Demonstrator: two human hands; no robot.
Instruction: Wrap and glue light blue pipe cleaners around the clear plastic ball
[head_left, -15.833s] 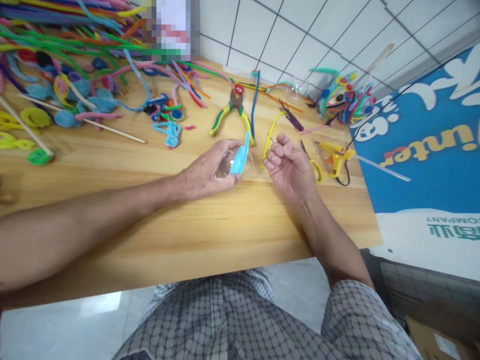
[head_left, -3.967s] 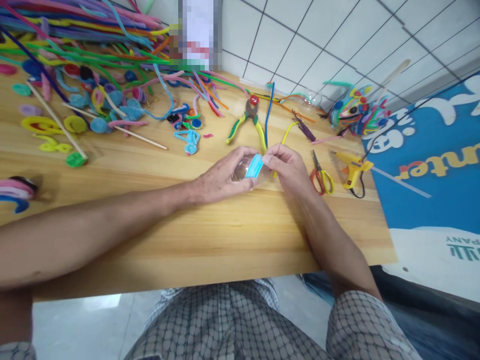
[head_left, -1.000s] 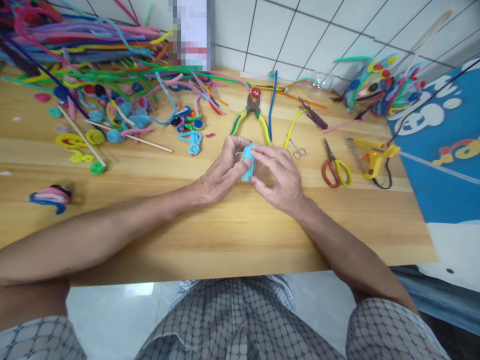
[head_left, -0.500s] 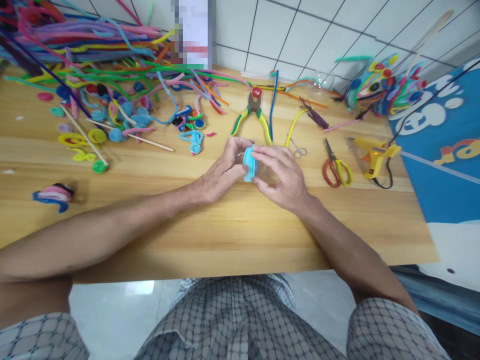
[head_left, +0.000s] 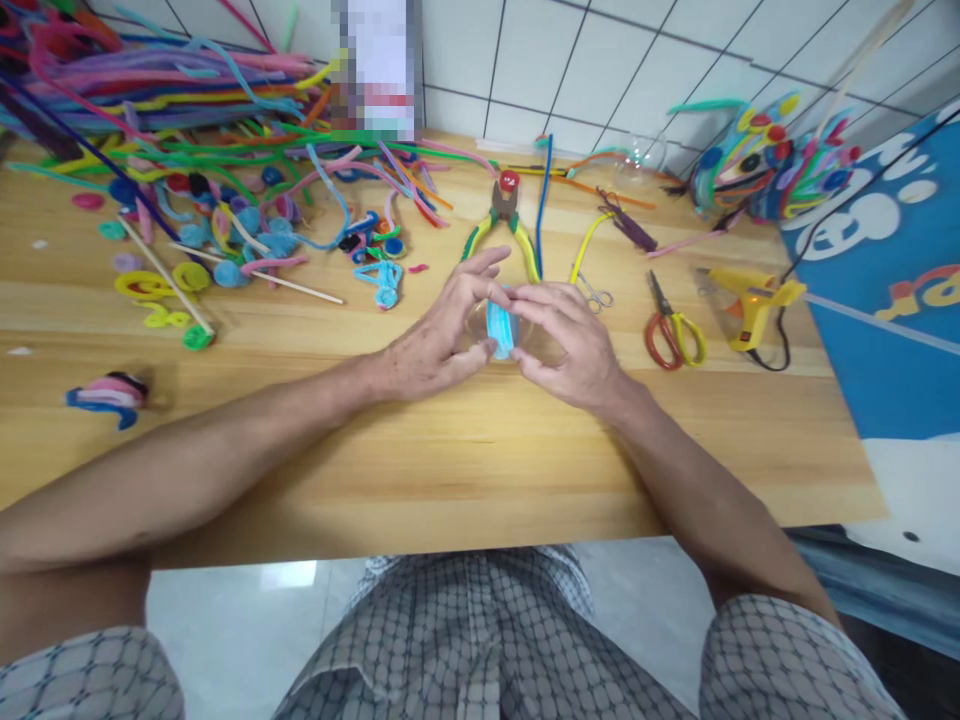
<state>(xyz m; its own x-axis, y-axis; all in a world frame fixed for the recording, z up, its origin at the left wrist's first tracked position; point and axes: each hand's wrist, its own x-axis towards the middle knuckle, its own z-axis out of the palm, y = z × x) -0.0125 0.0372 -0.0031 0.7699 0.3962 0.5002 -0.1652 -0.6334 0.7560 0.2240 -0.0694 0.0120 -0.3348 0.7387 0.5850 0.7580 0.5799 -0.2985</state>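
Both of my hands meet over the middle of the wooden table (head_left: 450,470). Between them sits a clear plastic ball (head_left: 480,322) with a light blue pipe cleaner (head_left: 500,328) wrapped round it. My left hand (head_left: 439,335) cups the ball from the left, its fingers curled on it and the forefinger raised. My right hand (head_left: 574,340) presses its fingertips on the blue pipe cleaner from the right.
Green-handled pliers (head_left: 501,225) lie just behind the hands. Small scissors (head_left: 594,294), red-and-yellow scissors (head_left: 673,330) and a yellow glue gun (head_left: 750,300) lie to the right. Heaps of coloured pipe cleaners (head_left: 187,110) and coiled discs (head_left: 191,275) cover the back left. A blue banner (head_left: 892,290) borders the right edge.
The hands have turned the ball slightly, and the blue band now runs more upright between them. My left forefinger has lifted. The view shifted a little.
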